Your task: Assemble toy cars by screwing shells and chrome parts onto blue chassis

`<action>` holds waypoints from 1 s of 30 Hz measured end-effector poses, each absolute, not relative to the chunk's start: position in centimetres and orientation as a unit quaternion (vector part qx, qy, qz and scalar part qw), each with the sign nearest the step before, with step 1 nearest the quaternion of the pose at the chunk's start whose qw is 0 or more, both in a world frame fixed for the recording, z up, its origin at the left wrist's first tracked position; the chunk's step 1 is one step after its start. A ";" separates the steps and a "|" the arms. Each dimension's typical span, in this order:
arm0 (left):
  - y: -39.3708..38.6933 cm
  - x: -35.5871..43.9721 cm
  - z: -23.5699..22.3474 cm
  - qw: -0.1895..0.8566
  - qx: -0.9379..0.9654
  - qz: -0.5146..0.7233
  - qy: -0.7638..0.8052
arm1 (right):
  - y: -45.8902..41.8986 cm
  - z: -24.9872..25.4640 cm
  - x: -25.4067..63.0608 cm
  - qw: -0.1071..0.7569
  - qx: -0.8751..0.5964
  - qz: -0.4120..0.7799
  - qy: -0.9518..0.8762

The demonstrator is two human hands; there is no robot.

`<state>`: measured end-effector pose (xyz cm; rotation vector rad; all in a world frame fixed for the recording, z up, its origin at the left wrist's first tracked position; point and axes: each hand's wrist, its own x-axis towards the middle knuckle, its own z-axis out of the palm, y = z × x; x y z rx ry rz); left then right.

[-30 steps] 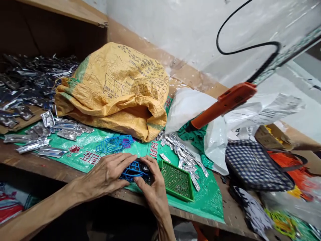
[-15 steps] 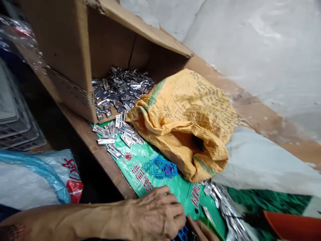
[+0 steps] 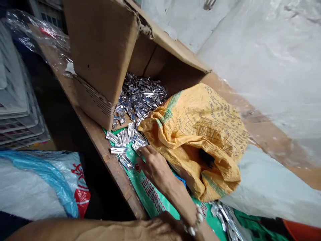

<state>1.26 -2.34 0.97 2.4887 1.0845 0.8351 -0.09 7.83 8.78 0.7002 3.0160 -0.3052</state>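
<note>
My right hand (image 3: pixel 154 167) reaches across to the left, fingers stretched out onto loose silver foil packets (image 3: pixel 122 140) that lie on a green printed sheet (image 3: pixel 150 197). The fingertips touch one packet and I see no grip on it. A beaded band sits at that wrist. My left hand (image 3: pixel 160 229) and forearm lie along the bottom edge, with the fingers hidden. A bit of a blue plastic piece (image 3: pixel 182 180) shows just behind my right wrist.
An open cardboard box (image 3: pixel 100 57) on its side spills more silver packets. A crumpled yellow woven sack (image 3: pixel 200 134) lies right of my hand, with a white plastic bag (image 3: pixel 263 180) beyond. The wooden bench edge (image 3: pixel 112 167) runs diagonally. Below left are a white-blue sack (image 3: pixel 37 180) and stacked trays (image 3: pixel 15 110).
The view has swung left and down. My right hand left the blue plastic piece and reached up-left to the silver packets. My left hand has dropped to the bottom edge.
</note>
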 end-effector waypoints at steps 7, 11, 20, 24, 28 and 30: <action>-1.5 2.2 -0.3 0.186 0.879 0.279 0.339 | 8.2 6.0 -1.9 0.032 0.243 -0.035 0.969; -1.3 3.1 -0.1 0.205 0.897 0.255 0.296 | 8.5 6.8 -1.4 0.019 0.257 -0.041 0.965; -2.3 1.1 1.4 0.280 0.869 0.300 0.277 | 4.3 14.1 10.4 -0.220 0.415 -0.194 0.861; -2.5 1.5 0.3 0.290 0.838 0.355 0.297 | -0.2 13.7 18.1 -0.315 0.539 -0.302 0.721; -2.6 1.7 0.2 0.293 0.818 0.386 0.310 | -3.8 10.8 22.7 -0.357 0.602 -0.434 0.568; -2.6 1.7 0.4 0.292 0.815 0.394 0.307 | -4.9 9.5 23.4 -0.336 0.597 -0.476 0.551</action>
